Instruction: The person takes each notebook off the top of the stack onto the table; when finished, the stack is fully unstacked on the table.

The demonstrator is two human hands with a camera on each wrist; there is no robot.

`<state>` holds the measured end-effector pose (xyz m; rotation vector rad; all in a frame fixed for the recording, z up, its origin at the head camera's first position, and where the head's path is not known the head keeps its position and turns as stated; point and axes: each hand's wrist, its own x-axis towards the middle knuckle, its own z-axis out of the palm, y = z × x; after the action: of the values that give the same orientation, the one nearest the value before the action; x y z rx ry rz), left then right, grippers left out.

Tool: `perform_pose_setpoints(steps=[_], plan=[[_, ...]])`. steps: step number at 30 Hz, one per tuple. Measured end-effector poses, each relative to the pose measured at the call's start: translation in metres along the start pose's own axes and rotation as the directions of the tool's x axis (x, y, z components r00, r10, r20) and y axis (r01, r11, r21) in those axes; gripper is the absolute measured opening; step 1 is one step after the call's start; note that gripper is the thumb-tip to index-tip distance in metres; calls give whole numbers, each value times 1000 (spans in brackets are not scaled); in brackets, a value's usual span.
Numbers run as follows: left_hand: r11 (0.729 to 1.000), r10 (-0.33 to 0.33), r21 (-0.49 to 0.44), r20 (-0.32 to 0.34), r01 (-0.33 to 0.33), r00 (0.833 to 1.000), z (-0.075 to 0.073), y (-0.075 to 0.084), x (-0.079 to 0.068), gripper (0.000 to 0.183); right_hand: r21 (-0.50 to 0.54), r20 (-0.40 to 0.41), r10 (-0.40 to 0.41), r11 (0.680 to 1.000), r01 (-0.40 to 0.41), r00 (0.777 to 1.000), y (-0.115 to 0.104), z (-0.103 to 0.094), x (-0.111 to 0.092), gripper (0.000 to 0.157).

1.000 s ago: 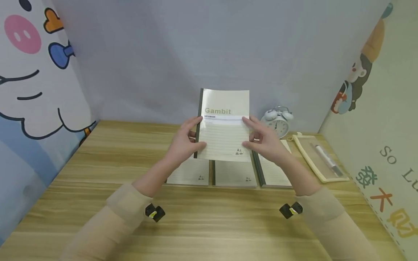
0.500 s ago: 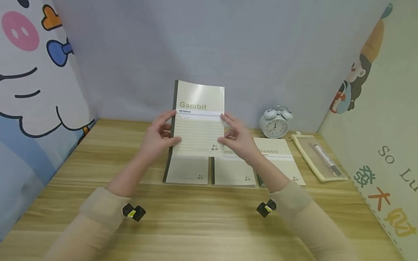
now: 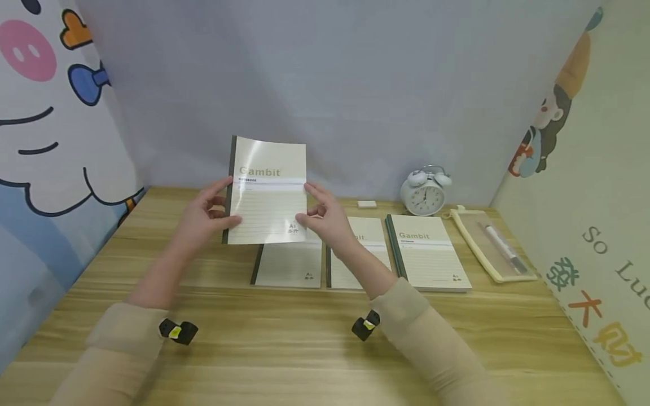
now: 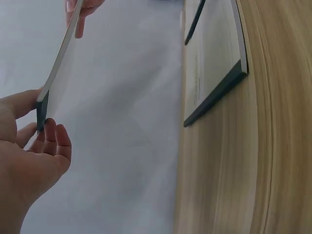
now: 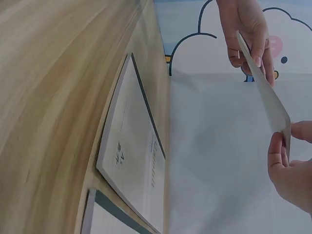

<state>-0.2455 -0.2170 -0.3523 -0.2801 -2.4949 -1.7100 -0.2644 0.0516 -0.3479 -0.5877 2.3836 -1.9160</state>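
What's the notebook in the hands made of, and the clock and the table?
Held notebook: probably paper, with a shiny cover that catches light and bends slightly.
Clock: painted metal or plastic; its smooth white case could be either.
Table: wood or a wood-look sheet, because streaky grain runs across its top.

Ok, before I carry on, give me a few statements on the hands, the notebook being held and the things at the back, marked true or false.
1. The left hand and right hand hold one notebook. True.
2. Its spine is by the right hand. False: the spine is by the left hand.
3. The clock stands left of the pouch. True.
4. The held notebook rests on the table. False: it is above the table.
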Motion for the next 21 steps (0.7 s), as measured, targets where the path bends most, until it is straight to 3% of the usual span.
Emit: perform_pose_setpoints(steps=[12, 21], plan=[[987, -98, 133, 51, 90, 994, -34, -42, -5, 83, 78, 126, 153, 983, -164, 980, 24, 46, 9, 81], [963, -145, 240, 71, 124, 987, -50, -70, 0, 82, 1, 232, 217, 975, -224, 948, 46, 75, 14, 91]])
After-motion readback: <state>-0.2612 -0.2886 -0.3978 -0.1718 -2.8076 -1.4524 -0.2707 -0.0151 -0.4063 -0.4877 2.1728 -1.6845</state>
